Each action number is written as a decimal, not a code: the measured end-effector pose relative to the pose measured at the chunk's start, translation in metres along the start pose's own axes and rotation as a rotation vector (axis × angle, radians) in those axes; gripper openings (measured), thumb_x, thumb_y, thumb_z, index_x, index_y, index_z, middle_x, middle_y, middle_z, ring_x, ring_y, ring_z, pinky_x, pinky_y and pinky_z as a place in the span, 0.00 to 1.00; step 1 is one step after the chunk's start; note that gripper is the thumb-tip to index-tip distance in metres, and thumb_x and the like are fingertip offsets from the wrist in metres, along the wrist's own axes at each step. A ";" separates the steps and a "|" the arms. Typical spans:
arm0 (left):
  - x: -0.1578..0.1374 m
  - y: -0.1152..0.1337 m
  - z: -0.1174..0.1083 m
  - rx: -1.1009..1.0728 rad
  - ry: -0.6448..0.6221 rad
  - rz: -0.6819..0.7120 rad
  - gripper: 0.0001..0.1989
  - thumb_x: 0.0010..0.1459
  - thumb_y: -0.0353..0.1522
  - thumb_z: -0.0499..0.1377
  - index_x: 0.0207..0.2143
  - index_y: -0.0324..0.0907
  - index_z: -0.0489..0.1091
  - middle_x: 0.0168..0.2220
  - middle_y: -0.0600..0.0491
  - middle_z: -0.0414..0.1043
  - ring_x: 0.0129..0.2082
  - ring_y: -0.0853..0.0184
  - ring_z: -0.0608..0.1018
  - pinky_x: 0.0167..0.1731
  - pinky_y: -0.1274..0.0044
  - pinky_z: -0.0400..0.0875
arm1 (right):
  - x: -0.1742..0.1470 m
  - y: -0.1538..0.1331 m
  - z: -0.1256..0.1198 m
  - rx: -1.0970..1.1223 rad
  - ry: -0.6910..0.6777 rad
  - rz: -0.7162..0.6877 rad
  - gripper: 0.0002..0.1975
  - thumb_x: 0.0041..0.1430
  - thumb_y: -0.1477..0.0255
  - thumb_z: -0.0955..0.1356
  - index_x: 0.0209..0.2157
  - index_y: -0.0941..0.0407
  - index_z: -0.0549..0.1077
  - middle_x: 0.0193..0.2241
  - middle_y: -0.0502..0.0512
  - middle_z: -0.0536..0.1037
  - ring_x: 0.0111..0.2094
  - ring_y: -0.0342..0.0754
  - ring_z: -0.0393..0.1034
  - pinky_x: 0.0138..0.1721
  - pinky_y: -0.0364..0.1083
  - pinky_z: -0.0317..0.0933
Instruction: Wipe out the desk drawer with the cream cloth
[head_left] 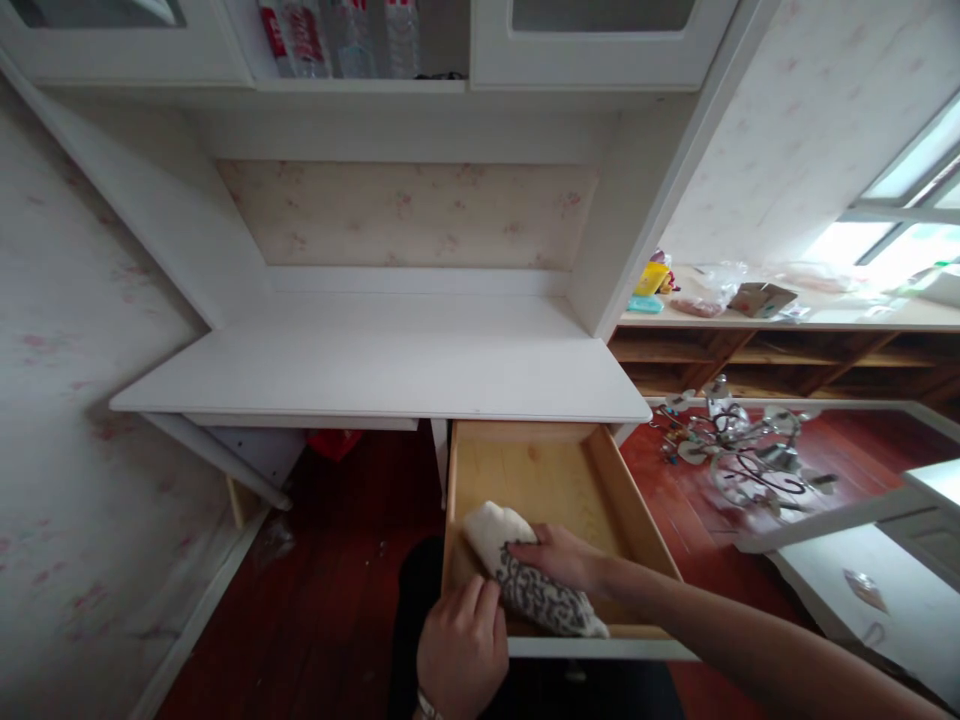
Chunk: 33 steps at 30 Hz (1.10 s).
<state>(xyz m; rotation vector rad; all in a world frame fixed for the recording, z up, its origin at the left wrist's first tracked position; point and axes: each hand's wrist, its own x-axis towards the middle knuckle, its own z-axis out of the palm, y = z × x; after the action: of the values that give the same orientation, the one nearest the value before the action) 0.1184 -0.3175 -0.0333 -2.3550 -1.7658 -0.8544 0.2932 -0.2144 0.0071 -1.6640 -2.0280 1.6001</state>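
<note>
A pale wooden drawer (540, 460) is pulled out from under the white desk (420, 360). Inside it, slanting toward the front edge, lies a folded cloth (547, 590), white at one end and dark-patterned over the rest. My right hand (559, 556) is closed on the cloth from above, with the thumb across its top. Right by the drawer's front left corner is my left hand (463, 640), its fingers curled in beside the cloth. Whether those fingers pinch the cloth or the drawer's edge is hidden.
Plastic bottles (375, 40) stand in the open shelf above. A chandelier (750, 450) lies on the red floor at right, near a low shelf unit (795, 350) with bags and a box (761, 299) on top. White furniture (870, 590) stands at lower right. A red item (334, 443) sits under the desk.
</note>
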 end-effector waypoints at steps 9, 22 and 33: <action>-0.004 -0.001 0.001 -0.028 0.143 0.007 0.08 0.55 0.25 0.49 0.28 0.45 0.62 0.25 0.54 0.66 0.24 0.65 0.69 0.27 0.72 0.59 | 0.041 -0.037 0.074 1.160 -0.059 0.343 0.15 0.62 0.63 0.61 0.35 0.60 0.70 0.25 0.58 0.78 0.30 0.50 0.75 0.37 0.47 0.69; -0.007 0.000 0.008 0.030 0.081 -0.031 0.07 0.53 0.24 0.52 0.27 0.45 0.62 0.24 0.55 0.65 0.24 0.66 0.69 0.27 0.72 0.59 | 0.159 -0.066 0.006 0.782 0.322 0.142 0.14 0.58 0.61 0.66 0.40 0.57 0.70 0.34 0.57 0.79 0.34 0.47 0.75 0.35 0.45 0.68; -0.008 -0.004 0.012 0.031 0.053 0.044 0.07 0.52 0.24 0.53 0.26 0.46 0.61 0.23 0.55 0.65 0.24 0.66 0.70 0.26 0.71 0.60 | 0.101 -0.020 0.009 0.154 0.578 -0.339 0.16 0.59 0.70 0.62 0.48 0.54 0.70 0.47 0.55 0.76 0.50 0.52 0.68 0.53 0.50 0.60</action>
<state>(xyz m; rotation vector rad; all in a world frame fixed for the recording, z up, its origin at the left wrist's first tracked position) 0.1179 -0.3182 -0.0485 -2.3201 -1.6888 -0.8696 0.2331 -0.1421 -0.0347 -1.4132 -1.7173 0.9875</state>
